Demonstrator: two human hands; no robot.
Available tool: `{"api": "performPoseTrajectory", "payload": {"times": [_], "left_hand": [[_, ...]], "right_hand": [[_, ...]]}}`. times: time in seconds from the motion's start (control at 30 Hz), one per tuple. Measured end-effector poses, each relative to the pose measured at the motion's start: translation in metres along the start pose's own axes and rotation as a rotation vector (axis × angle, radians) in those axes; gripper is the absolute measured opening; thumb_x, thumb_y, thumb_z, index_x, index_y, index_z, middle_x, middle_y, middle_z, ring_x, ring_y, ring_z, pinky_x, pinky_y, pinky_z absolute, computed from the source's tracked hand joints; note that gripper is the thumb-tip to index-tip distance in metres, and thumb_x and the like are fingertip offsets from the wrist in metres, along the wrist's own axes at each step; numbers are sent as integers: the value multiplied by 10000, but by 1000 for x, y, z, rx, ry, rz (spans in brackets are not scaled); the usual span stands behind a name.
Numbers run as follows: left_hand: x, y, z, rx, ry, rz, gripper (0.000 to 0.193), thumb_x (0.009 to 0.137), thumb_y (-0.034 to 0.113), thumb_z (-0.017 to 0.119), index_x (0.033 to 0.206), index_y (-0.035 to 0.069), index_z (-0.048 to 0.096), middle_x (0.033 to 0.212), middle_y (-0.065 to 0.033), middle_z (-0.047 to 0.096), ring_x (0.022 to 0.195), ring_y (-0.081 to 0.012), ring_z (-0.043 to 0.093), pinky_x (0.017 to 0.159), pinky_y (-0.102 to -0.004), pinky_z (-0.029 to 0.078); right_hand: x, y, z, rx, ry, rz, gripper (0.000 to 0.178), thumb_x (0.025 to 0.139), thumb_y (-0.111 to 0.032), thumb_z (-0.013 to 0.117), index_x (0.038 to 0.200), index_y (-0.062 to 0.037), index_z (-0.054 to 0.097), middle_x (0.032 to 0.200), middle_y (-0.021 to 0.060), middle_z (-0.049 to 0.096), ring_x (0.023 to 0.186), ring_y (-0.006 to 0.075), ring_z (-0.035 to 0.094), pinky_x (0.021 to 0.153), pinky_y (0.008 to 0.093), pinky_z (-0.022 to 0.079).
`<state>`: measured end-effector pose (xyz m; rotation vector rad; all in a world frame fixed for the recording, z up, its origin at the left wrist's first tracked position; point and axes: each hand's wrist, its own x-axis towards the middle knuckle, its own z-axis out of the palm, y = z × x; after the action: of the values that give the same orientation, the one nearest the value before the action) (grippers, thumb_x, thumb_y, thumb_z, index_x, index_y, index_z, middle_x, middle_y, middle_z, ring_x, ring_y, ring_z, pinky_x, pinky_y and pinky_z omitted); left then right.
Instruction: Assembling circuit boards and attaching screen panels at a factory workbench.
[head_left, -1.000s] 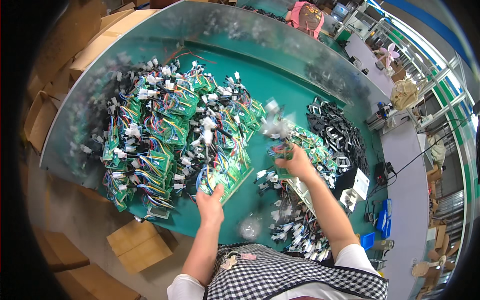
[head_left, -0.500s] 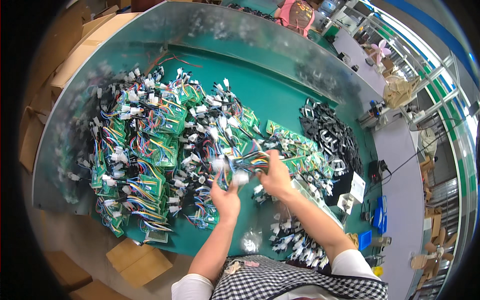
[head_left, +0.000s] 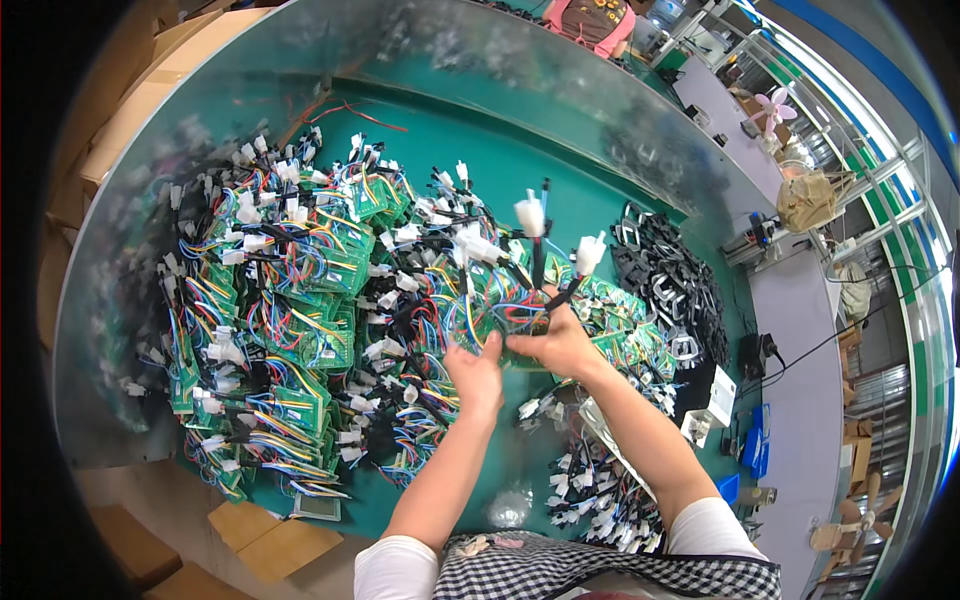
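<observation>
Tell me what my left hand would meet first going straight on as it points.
The wired green circuit board, right at the left hand's fingers, it seems; exact depth among the wires is unclear.

Right at the heart of the dial, a green circuit board (head_left: 482, 322) is showing beneath a tangle of thin wires (head_left: 520, 305), red, blue, yellow and black all looping over its face! The left hand (head_left: 474, 378) is gripping it from 7 o'clock, thumb uppermost, while the right hand (head_left: 564, 347) is holding it from 4 o'clock. And the white plugs (head_left: 530, 217): one is standing tall at 12 o'clock, another is leaning out between 1 and 2 o'clock, a third is tilting toward 11 o'clock, while wires and fingers are hiding the board's outline
</observation>
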<state>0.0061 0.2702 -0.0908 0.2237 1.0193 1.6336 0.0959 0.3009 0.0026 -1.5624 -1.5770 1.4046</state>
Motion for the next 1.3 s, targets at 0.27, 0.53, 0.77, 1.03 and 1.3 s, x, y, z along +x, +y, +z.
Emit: {"api": "performPoseTrajectory", "payload": {"times": [0.27,0.53,0.77,1.03,1.3], "left_hand": [[70,8,48,84,34,238,294,738,-65,554,1013,-16,465,943,-93,563,828,-143,537,735,-266,432],[110,5,57,-242,194,-28,316,789,33,559,1082,3,444,984,-95,548,858,-176,523,750,-318,406],[94,19,35,-375,84,-350,79,818,24,490,872,40,434,746,-23,425,639,-115,412,623,-288,383],[38,15,46,1177,-375,771,524,771,195,535,1244,45,367,1353,-150,231,1279,-323,124,1003,-519,54],[72,26,23,1914,-463,832,682,745,364,567,1313,135,264,1385,-127,165,1281,-326,113,982,-561,75]], "right_hand": [[72,-32,-8,-388,146,-315,550,603,-219,689,1007,12,394,880,220,578,838,343,570,723,372,440],[167,-38,-16,-636,-114,-486,624,548,-195,707,1071,-17,418,907,217,567,862,355,548,738,385,430],[203,16,2,-590,-41,-416,679,589,-227,717,1156,6,423,1053,181,539,980,300,517,855,349,391],[58,12,-103,-229,243,-236,407,726,-124,626,1096,-4,507,1010,87,560,919,146,529,799,278,428],[-167,80,-168,-537,463,90,425,666,-176,661,1038,-8,545,943,125,579,847,232,562,765,306,436]]}}
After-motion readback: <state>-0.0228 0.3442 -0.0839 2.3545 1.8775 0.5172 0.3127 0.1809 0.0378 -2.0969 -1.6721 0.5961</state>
